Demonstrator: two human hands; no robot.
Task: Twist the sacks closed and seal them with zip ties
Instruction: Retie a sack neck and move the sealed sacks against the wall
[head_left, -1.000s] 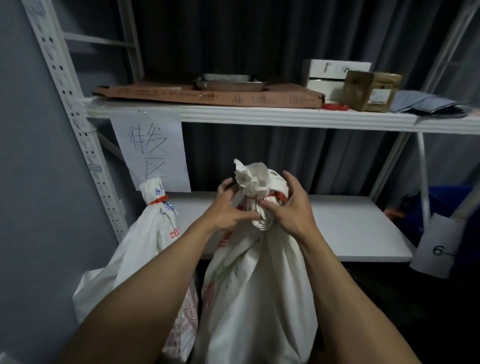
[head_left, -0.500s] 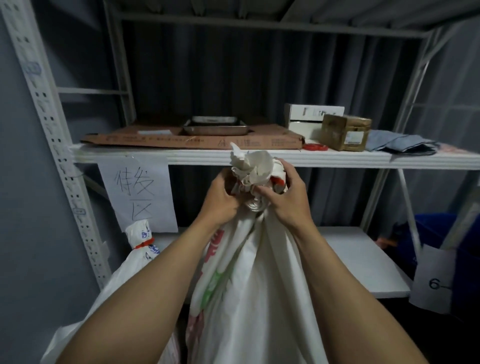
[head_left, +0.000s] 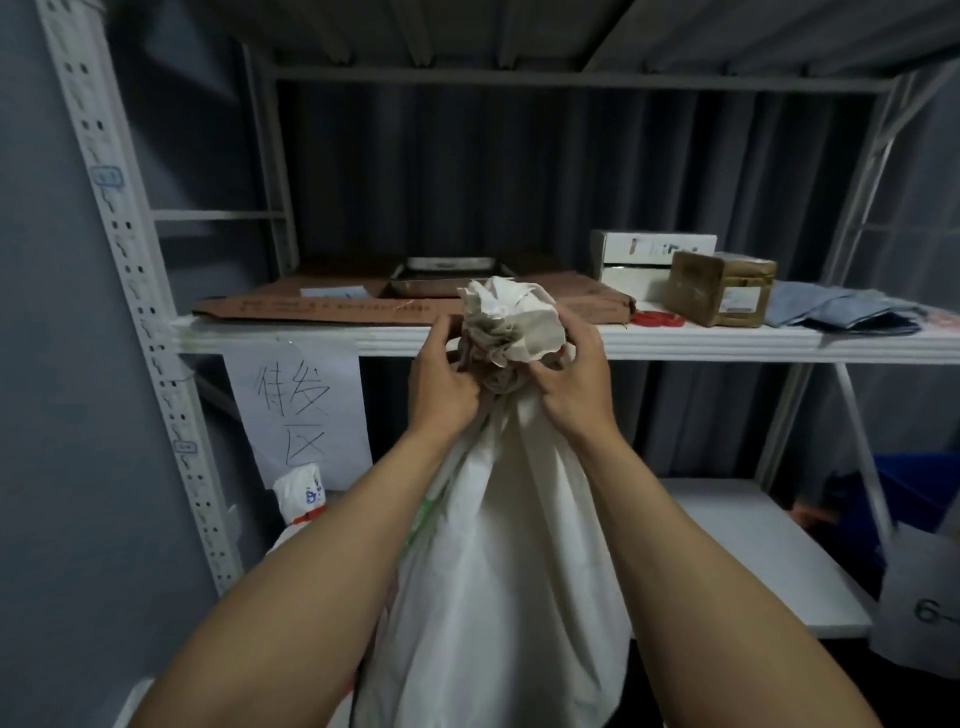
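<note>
Shelf (head_left: 727, 340) behind w/ flat cardboard (head_left: 311, 306), metal tray (head_left: 447, 270), white box (head_left: 649, 254), brown box (head_left: 719, 293) & grey cloths (head_left: 841, 312). Paper sign (head_left: 296, 410) hangs under shelf edge, left; 2nd sack (head_left: 298, 493) w/ red tie (head_left: 306, 517) below it. Sack (head_left: 509, 571) front centre, bunched top hides some cardboard, contents not visible. L hand (head_left: 441, 384) & R hand (head_left: 571, 384) curl round its twisted neck from either side, gripping just below the bunch

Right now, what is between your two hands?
The head view shows the white sack there: its twisted neck is gripped by the left hand and the right hand, bunched top above them.
</note>
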